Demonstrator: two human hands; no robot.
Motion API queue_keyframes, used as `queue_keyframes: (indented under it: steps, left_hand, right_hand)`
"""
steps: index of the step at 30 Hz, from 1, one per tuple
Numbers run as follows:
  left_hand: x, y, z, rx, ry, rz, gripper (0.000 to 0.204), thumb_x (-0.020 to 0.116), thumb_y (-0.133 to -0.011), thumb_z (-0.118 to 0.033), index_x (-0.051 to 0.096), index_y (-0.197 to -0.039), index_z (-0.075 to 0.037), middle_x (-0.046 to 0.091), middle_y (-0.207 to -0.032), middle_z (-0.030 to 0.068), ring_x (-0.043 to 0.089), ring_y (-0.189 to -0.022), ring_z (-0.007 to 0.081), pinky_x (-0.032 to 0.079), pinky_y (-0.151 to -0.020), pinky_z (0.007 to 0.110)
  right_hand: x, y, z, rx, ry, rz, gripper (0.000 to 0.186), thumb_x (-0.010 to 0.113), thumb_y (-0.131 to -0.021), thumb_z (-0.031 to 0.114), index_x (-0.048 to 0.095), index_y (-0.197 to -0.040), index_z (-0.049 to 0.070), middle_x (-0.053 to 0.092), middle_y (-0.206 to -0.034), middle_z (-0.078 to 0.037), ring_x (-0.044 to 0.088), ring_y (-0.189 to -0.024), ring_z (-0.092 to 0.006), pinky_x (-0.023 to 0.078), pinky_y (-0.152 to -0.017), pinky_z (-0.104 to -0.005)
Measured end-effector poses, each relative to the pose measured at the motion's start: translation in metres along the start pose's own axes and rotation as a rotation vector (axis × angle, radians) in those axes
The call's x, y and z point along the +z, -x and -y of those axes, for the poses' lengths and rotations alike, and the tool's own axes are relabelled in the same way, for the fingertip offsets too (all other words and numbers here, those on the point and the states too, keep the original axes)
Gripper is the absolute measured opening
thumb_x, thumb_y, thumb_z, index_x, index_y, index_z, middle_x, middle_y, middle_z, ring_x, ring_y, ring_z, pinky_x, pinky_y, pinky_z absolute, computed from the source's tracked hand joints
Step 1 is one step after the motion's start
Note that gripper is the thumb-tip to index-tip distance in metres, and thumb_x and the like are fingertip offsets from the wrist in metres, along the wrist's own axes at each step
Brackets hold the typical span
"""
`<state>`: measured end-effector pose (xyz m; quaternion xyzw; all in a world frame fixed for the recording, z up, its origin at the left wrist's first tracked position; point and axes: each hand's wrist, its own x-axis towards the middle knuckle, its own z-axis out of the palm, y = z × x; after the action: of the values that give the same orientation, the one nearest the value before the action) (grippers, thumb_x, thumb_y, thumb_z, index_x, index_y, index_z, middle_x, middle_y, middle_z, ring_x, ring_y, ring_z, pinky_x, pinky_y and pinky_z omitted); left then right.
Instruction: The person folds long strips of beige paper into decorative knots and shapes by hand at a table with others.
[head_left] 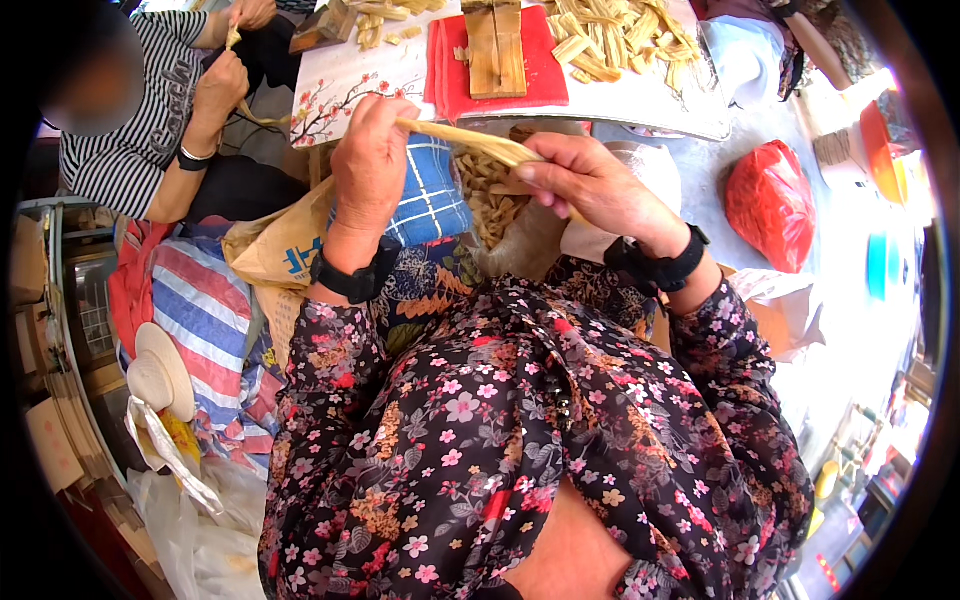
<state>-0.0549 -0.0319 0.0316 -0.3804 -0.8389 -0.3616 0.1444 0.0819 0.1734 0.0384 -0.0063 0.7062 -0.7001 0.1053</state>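
A long, pale yellow, fibrous strip (470, 136) is stretched between my hands above my lap. The fingers of my left hand (370, 155) are closed around its left end. My right hand (600, 185) pinches the other end between thumb and fingers. Just beyond the strip, a wooden block (495, 60) with a groove down its middle lies on a red cloth (447, 70) at the table's near edge. Below my hands, many small yellowish-brown scraps (490, 195) lie in a pale bag, beside a blue checked cloth (430, 195).
On the flower-printed table (345, 95) are heaps of similar yellow pieces (625, 40). At the far left a person in a striped shirt (130, 130) handles another strip. A red plastic bag (770, 205) sits on the floor at right. A striped woven bag (200, 310) and a hat (162, 370) are at left.
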Motion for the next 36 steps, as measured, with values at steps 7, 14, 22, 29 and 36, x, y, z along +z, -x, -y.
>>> queue_keyframes:
  steps: [7,14,22,29,36]
  left_hand:
    - [-0.003,0.011,-0.032,0.005,-0.181,-0.198,0.012,0.066,-0.082,-0.012,0.063,-0.092,-0.004,0.056,-0.076,0.0085,0.057,-0.075,0.0232,0.046,-0.071,0.032]
    - [0.022,0.051,-0.052,-0.636,1.223,0.578,0.036,0.042,-0.099,-0.030,0.054,-0.111,0.002,0.062,-0.101,0.0095,0.060,-0.086,0.0184,0.049,-0.082,0.033]
    - [0.034,0.061,-0.020,-0.883,1.997,0.269,0.022,0.045,-0.098,-0.026,0.054,-0.102,-0.007,0.061,-0.099,0.0070,0.057,-0.095,0.0205,0.044,-0.088,0.037]
    - [0.034,0.045,-0.056,-1.042,1.594,0.338,0.021,0.047,-0.096,-0.026,0.054,-0.106,-0.009,0.059,-0.094,0.0023,0.056,-0.086,0.0163,0.045,-0.084,0.034]
    - [0.027,0.049,-0.061,-0.824,1.107,0.743,0.016,0.046,-0.092,-0.015,0.059,-0.092,-0.006,0.064,-0.091,0.0059,0.060,-0.082,0.0197,0.047,-0.074,0.032]
  right_hand:
    - [-0.010,0.013,-0.001,0.028,-0.005,-0.085,0.023,0.051,-0.096,0.023,0.059,-0.084,0.006,0.049,-0.063,0.007,0.042,-0.053,-0.0011,0.035,-0.048,-0.0158]
    - [0.030,-0.006,-0.019,-0.020,-0.119,0.052,0.017,0.051,-0.096,0.019,0.059,-0.090,0.005,0.052,-0.065,0.005,0.046,-0.053,-0.0029,0.040,-0.049,-0.0179]
    - [0.017,0.015,-0.020,0.101,-0.171,-0.054,0.015,0.060,-0.091,0.019,0.066,-0.090,0.005,0.059,-0.069,0.004,0.052,-0.059,-0.0028,0.043,-0.053,-0.0175]
    - [0.033,0.010,-0.020,-0.376,-0.359,-0.321,0.010,0.062,-0.088,0.011,0.064,-0.092,0.001,0.061,-0.079,0.000,0.057,-0.070,-0.0078,0.047,-0.064,-0.0219]
    - [0.043,-0.004,-0.023,-0.543,0.377,-0.474,0.018,0.050,-0.095,0.017,0.055,-0.096,0.000,0.056,-0.082,-0.016,0.057,-0.073,-0.0295,0.046,-0.066,-0.0356]
